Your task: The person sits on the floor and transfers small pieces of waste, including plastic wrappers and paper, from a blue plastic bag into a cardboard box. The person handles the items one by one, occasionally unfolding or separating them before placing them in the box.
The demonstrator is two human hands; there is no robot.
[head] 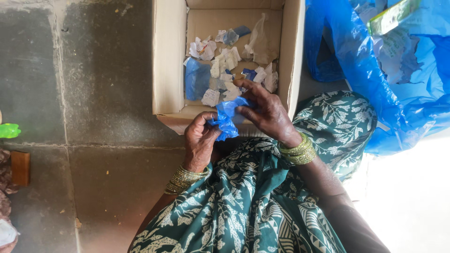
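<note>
Both my hands hold one crumpled piece of blue plastic film (227, 119) just in front of an open cardboard box (168, 61). My left hand (199, 140) grips its lower end from the left. My right hand (265, 110) pinches its upper end from the right, fingers over the box's near wall. Inside the box lie several torn scraps of white paper (225, 61) and bits of blue plastic (197, 77). Gold bangles sit on both wrists.
A big blue plastic bag (375, 70) with paper and a green packet in it lies at the right. My lap is covered by green patterned cloth (243, 201). Grey stone floor (93, 93) spreads to the left, with a green object (8, 130) and a wooden block (20, 167) at the left edge.
</note>
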